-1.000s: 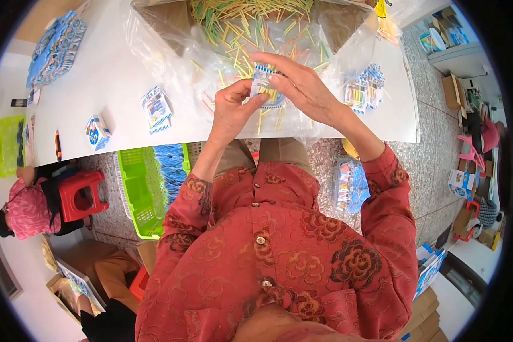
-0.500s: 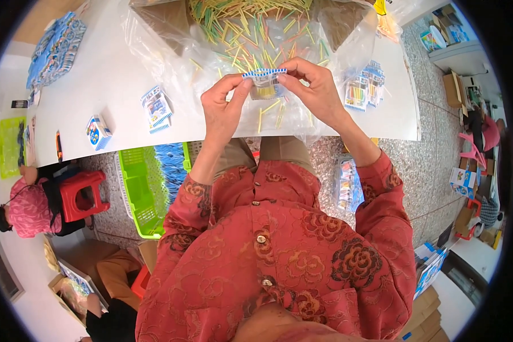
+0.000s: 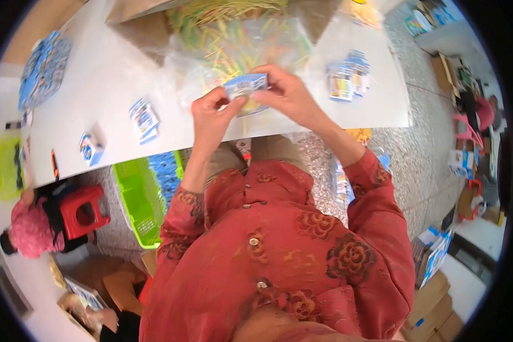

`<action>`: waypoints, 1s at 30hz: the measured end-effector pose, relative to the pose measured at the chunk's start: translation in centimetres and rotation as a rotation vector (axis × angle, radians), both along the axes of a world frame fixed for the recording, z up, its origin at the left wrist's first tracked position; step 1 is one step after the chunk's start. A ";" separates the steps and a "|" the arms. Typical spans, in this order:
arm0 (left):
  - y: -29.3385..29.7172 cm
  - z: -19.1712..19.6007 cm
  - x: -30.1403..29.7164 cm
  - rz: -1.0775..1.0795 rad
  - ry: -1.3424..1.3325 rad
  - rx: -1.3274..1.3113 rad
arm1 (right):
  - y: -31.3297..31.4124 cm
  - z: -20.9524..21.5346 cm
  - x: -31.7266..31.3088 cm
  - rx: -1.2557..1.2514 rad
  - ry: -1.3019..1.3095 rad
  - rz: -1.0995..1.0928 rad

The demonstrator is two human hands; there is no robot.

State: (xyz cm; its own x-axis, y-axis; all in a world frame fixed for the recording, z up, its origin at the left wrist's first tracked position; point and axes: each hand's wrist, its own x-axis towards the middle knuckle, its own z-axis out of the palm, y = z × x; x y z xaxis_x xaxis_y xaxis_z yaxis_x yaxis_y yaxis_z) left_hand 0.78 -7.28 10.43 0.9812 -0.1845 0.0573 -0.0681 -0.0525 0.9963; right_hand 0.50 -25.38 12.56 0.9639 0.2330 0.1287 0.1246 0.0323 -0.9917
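Between my hands is a small blue-and-white packet (image 3: 246, 84), with a clear lower part and yellowish contents showing through. My left hand (image 3: 215, 115) pinches its left side, and my right hand (image 3: 293, 98) pinches its right upper edge, thumb across the front. The packet is slightly blurred, so whether its top is sealed cannot be made out. Just beyond it, thin yellow, green and pink sticks (image 3: 225, 48) lie loose on clear plastic, spilling from a brown cardboard box (image 3: 139, 25).
Filled packets (image 3: 341, 84) lie to the right on the white table (image 3: 174, 97). Flat packets (image 3: 144, 118), a small box (image 3: 91, 149) and a large bundle of packets (image 3: 45, 68) are leftward. A green basket (image 3: 139, 199) stands below. A person (image 3: 31, 219) sits by a red stool (image 3: 84, 211).
The view has shifted, with the table and its things turning a little. Both hands still hold the packet, whose printed upper part now tilts more toward me; my right thumb lies lower on it.
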 end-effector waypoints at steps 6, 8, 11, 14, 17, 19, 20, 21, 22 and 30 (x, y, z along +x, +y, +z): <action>-1.1 -0.5 -1.3 -0.074 0.054 -0.104 | -3.7 -1.4 -1.6 -0.131 0.098 0.028; -1.0 -0.9 -1.1 -0.079 0.023 -0.093 | -6.3 -1.9 -2.2 -0.193 0.141 -0.119; -0.4 -1.0 -1.0 -0.065 -0.012 -0.034 | -12.3 -4.3 -2.5 -0.419 0.134 -0.354; 0.5 -1.2 -1.0 -0.050 -0.002 0.000 | -15.8 -6.0 -2.4 -0.252 0.224 -0.519; 1.4 -2.0 -1.1 -0.025 0.011 -0.007 | -17.3 -8.0 -1.4 -0.506 0.136 -0.614; 2.4 -2.4 -1.1 0.010 0.012 0.004 | -17.9 -9.1 0.1 -0.681 0.187 -0.596; 3.0 -2.4 -1.1 0.031 0.025 -0.008 | -18.1 -9.7 0.6 -0.861 0.235 -0.579; 3.8 -2.5 -1.3 0.070 0.039 -0.012 | -17.9 -10.6 1.0 -0.848 0.228 -0.548; 4.6 -2.6 -1.4 0.100 0.040 0.004 | -18.0 -11.6 1.2 -0.963 0.048 -0.662; 15.9 -5.9 0.4 0.748 -0.293 0.578 | -22.4 -13.6 2.1 -0.983 -0.208 -0.861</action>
